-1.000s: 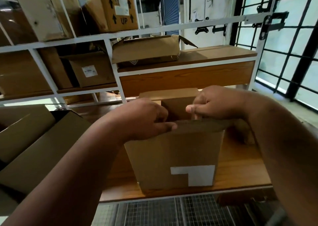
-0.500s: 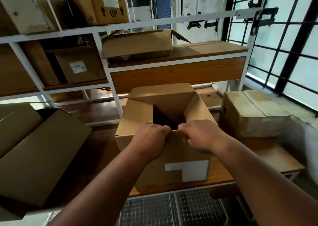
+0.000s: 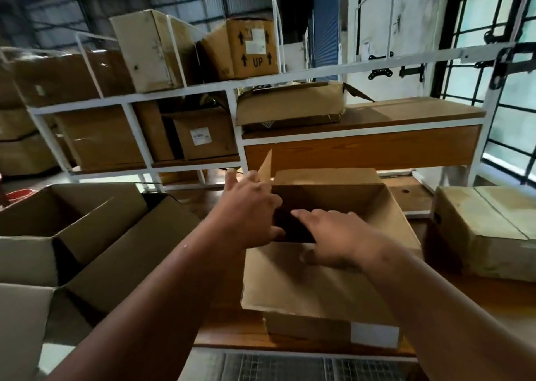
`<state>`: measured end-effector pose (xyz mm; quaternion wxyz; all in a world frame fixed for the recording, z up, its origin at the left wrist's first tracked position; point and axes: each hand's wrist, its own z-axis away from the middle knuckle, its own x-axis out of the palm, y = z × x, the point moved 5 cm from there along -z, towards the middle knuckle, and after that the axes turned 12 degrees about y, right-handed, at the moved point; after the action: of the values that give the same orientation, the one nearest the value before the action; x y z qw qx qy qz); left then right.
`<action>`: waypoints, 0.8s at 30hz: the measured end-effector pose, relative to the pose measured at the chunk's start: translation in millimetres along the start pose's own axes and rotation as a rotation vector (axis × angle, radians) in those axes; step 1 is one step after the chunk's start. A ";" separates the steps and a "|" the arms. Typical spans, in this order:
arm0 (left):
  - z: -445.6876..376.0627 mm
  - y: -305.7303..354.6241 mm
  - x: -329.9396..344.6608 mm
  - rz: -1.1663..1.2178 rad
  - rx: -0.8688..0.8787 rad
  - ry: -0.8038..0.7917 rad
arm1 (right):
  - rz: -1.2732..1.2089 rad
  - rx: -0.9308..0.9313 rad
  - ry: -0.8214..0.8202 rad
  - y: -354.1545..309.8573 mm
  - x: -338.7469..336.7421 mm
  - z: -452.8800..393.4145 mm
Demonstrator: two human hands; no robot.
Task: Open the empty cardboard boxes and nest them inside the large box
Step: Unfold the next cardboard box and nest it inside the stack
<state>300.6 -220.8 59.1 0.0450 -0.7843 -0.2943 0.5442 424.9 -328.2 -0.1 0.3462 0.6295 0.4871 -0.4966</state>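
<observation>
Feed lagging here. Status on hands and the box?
Left hand open, pushing the left flap outward. Right hand open, pressing the near flap down. Small box open, looks empty. Nothing blocking.

Two bare forearms, unsleeved from elbow to wrist, entering from the near edge. No gloves, watch, rings or bands on either the left hand (image 3: 249,206) or the right hand (image 3: 333,235). A small pale speck on the left forearm, partway up. Fingers of the right hand (image 3: 307,215) slightly blurred; nails too indistinct to describe.
</observation>
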 end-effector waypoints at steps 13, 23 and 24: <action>77.0 -1.5 111.1 0.700 -0.511 -0.091 | -0.051 -0.076 0.169 -54.1 66.3 -20.2; 36.4 33.7 73.3 0.264 -0.254 -0.169 | -0.195 0.115 0.046 22.8 27.5 -6.6; 27.1 46.8 68.5 0.305 -0.216 -0.137 | -0.123 0.167 -0.008 44.9 23.8 -6.2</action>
<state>312.2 -231.1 -26.8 -0.1426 -0.7813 -0.2311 0.5619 470.4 -329.0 -23.5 0.2631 0.6232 0.4805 -0.5582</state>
